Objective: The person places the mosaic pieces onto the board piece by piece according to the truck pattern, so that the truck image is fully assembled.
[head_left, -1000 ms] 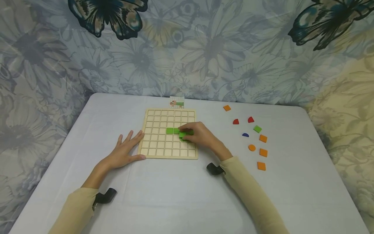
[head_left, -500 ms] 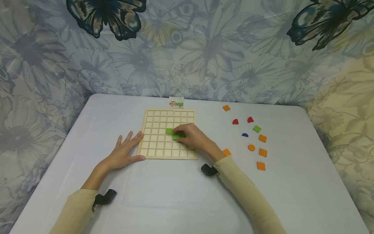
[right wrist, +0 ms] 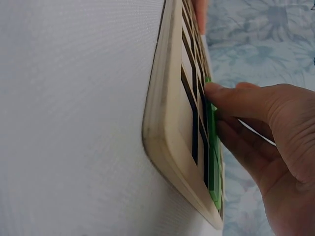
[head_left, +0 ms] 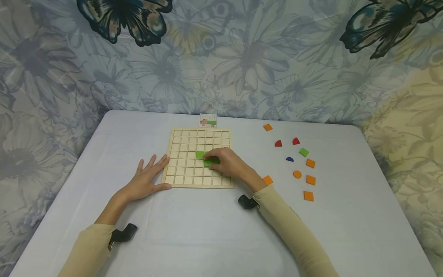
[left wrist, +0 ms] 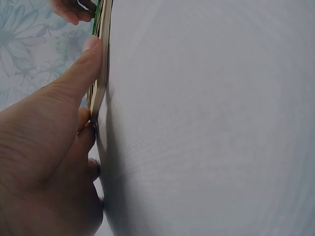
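Note:
A wooden grid board point(head_left: 183, 173) lies on the white table. My left hand point(head_left: 147, 182) rests at its left side with spread fingers, fingertips and thumb touching the edge. Over the board's middle, my right hand point(head_left: 230, 163) has its thumb and index finger on a green square tile point(head_left: 207, 163), apparently pinching it. Just above and left of that tile sits another green tile point(head_left: 199, 154) in a cell. In the right wrist view, a row of green tiles point(right wrist: 214, 172) runs along the board beneath my curled fingers, which hide part of it.
A small pattern card point(head_left: 208, 120) lies behind the board. To the right are several orange squares point(head_left: 310, 180), an orange circle point(head_left: 297, 174), two red quarter-circles point(head_left: 295, 141), a blue half-circle point(head_left: 289, 159) and a green square point(head_left: 303, 152). One orange square point(head_left: 268, 180) lies beside my right wrist.
My right hand has moved left across the board with the green tile, then stayed there over the last half second. An orange square beside the wrist has come into view. The left hand stays put.

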`<state>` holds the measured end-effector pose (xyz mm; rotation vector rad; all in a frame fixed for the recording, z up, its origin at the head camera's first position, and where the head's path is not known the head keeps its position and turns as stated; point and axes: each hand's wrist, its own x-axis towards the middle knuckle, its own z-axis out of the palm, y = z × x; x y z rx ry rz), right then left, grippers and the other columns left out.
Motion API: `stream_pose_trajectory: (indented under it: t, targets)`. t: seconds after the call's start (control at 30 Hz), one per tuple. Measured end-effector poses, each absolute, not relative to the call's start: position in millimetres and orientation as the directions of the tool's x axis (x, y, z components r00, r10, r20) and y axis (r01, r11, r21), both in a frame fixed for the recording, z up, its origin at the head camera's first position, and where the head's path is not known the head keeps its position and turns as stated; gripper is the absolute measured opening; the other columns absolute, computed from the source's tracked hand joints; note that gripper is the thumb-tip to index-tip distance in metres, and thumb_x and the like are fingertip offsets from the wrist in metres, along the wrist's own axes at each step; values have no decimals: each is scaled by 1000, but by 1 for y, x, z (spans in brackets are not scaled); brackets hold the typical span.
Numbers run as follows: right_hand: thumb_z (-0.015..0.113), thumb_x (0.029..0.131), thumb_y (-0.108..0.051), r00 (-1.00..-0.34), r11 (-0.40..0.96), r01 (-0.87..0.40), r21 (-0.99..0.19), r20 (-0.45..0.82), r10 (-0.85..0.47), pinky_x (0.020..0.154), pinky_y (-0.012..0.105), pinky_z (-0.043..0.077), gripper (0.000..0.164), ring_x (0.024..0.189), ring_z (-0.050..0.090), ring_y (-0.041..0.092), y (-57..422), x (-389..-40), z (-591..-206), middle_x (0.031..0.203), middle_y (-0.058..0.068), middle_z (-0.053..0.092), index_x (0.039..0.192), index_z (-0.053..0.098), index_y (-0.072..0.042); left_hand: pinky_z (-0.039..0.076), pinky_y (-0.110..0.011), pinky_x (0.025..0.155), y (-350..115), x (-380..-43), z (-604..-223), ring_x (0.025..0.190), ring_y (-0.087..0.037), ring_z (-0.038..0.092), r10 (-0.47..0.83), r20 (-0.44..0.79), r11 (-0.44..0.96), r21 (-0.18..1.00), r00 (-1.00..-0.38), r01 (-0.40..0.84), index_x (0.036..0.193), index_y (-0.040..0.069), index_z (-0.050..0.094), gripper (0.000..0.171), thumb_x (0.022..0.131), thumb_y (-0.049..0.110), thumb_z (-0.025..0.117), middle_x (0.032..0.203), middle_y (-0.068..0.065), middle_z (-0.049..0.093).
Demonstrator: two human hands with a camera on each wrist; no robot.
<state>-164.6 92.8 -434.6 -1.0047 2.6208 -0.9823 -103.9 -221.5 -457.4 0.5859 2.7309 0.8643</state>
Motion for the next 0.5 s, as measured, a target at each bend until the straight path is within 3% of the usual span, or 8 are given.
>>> stream_pose_trajectory:
  t: [0.5]
  targets:
    - [77, 84, -6, -786, 556, -511, -655, 95, -611, 90, 26, 52, 32, 103, 66, 14, 108, -166, -428, 113, 2, 71, 116, 71, -7, -14, -60, 114, -222, -104, -457, 149, -40, -1, 439, -104, 746, 595, -892, 298, 156, 8, 23, 96, 85, 47, 73, 163, -11, 16]
